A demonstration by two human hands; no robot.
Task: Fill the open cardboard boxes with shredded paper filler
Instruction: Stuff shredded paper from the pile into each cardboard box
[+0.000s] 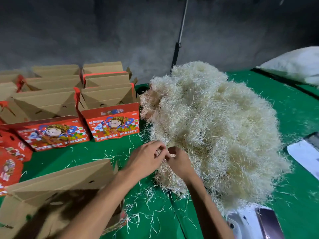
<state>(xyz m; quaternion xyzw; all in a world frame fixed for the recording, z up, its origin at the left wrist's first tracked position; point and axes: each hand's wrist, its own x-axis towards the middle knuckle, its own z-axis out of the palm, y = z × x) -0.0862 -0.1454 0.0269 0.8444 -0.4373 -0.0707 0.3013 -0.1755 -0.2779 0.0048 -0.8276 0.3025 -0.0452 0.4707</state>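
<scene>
Shredded paper filler (215,131) lies in one big pale heap on the green worktop (293,107), to the right of the cardboard boxes and reaching almost to the near edge. Loose strands are scattered over the cloth in front of it.

In the head view, the open cardboard boxes (51,100) stand in rows at the left, brown flaps up and red printed fronts facing the camera. What shows of their insides looks like bare cardboard, with no filler visible in any of them, though the far ones are too hidden to tell. The nearest box (57,192) sits at the lower left, also open; its inside is in shadow under the forearm, and no filler shows there either. So the filling looks barely started, if at all: by my reading, every box in view is left to do and the heap is still large.

Both hands meet at the near left edge of the heap. The left hand (146,159) reaches in from the lower left, knuckles up, fingers curled and pinching strands of filler. The right hand (179,163) sits just beside it, touching or nearly so, fingers likewise bent into the shreds, its grip closed on a small tuft. Both forearms stretch forward from the bottom of the view, the left crossing above the nearest box.
</scene>
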